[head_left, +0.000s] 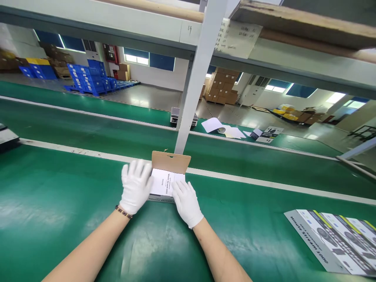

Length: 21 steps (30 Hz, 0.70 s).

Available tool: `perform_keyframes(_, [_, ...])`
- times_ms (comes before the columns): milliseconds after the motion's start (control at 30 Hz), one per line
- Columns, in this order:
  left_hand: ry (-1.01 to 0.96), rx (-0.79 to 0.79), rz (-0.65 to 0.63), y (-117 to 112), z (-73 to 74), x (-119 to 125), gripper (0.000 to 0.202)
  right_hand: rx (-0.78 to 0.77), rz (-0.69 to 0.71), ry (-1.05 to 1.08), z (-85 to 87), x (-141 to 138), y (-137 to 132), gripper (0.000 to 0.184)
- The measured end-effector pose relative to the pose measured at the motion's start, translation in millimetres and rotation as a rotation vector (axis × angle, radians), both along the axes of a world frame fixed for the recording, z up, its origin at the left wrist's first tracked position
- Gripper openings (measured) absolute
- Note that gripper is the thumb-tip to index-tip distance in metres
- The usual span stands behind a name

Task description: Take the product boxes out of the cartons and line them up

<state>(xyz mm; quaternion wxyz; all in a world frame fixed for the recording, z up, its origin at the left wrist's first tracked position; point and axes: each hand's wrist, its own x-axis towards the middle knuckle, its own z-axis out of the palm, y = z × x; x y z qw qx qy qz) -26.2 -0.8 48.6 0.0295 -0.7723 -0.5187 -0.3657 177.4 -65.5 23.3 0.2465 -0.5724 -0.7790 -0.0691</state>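
Observation:
In front of me a small carton (170, 161) stands with its brown lid flap raised at the back. A white printed booklet (160, 182) marked "Minute Stream 1000" lies inside it, face up. My left hand (136, 187), in a white glove, is at the carton's left side with its fingers extended and apart. On the right, my gloved right hand (187, 201) rests its outstretched fingers over the booklet's right part and the carton's edge. Neither hand is closed round anything.
Several printed "Minute Stream 1000" boxes (311, 243) lie in a row at the right on the green work surface (73, 219). A white post (196, 78) rises behind the carton. Loose papers (217, 126) and a small scale (175, 116) are beyond. A dark-and-white object (7, 137) stands far left.

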Motion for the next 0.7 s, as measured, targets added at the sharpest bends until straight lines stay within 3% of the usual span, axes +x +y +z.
perform_keyframes(67, [-0.26, -0.112, 0.104, -0.9, -20.2, -11.0, 0.07, -0.011, 0.001, 0.001, 1.0, 0.1, 0.9, 0.039])
perform_keyframes(100, [-0.336, -0.197, 0.088, -1.2, -27.9, -12.5, 0.077, -0.018, 0.001, 0.006, 1.3, 0.0, 1.2, 0.039])
perform_keyframes(167, [-0.351, -0.32, -0.068, -1.2, -32.9, -7.7, 0.07, -0.028, 0.002, 0.024, 1.6, -0.5, 1.1, 0.038])
perform_keyframes(233, [-0.212, -0.303, -0.327, 0.1, -23.0, 4.1, 0.051, -0.04, 0.013, 0.043, 2.4, -0.6, 0.2, 0.038])
perform_keyframes(333, [0.089, -0.214, -0.723, 4.3, 3.8, 23.1, 0.035, -0.066, 0.025, 0.083, 5.7, 3.7, 0.6, 0.04])
perform_keyframes(400, [0.215, -0.203, -0.852, 7.3, 15.4, 31.7, 0.032, -0.122, 0.067, 0.19, 8.7, 11.0, 6.2, 0.041])
perform_keyframes(533, [0.333, -0.206, -0.84, 11.0, 11.5, 39.1, 0.057, -0.19, -0.003, 0.589, 12.9, 26.0, 35.1, 0.025])
perform_keyframes(600, [0.364, -0.221, -0.787, 12.4, 3.9, 41.0, 0.074, -0.142, -0.112, 0.684, 16.0, 27.4, 53.0, 0.023])
perform_keyframes(700, [0.418, -0.239, -0.729, 14.5, -3.9, 43.7, 0.075, -0.01, -0.205, 0.804, 26.8, 25.9, 73.8, 0.031])
